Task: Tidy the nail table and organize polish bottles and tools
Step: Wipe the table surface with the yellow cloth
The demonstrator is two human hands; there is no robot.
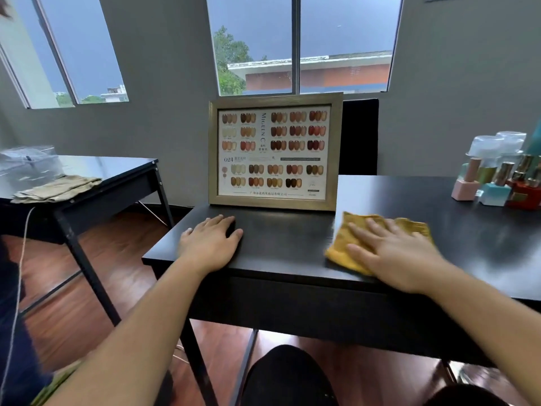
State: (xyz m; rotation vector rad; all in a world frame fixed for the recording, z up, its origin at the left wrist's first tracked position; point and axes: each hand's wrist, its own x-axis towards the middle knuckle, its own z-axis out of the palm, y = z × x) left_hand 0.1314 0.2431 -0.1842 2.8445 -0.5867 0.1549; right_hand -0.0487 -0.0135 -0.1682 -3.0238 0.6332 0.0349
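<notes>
A black nail table (292, 241) stands in front of me. My left hand (209, 244) rests flat on its near left corner, fingers straight. My right hand (392, 253) presses flat on a yellow cloth (341, 247) lying on the tabletop near the front edge. A framed chart of nail colour samples (273, 152) stands upright at the back of the table, just beyond my left hand. A cluster of polish bottles (497, 183), pink, teal and red among them, stands at the far right with clear plastic cups (494, 145) behind.
A second black table (117, 177) stands to the left, carrying a folded beige cloth (57, 189) and a clear plastic box (29, 162). A black chair back (358, 136) rises behind the frame. Wooden floor shows below. Windows fill the wall behind.
</notes>
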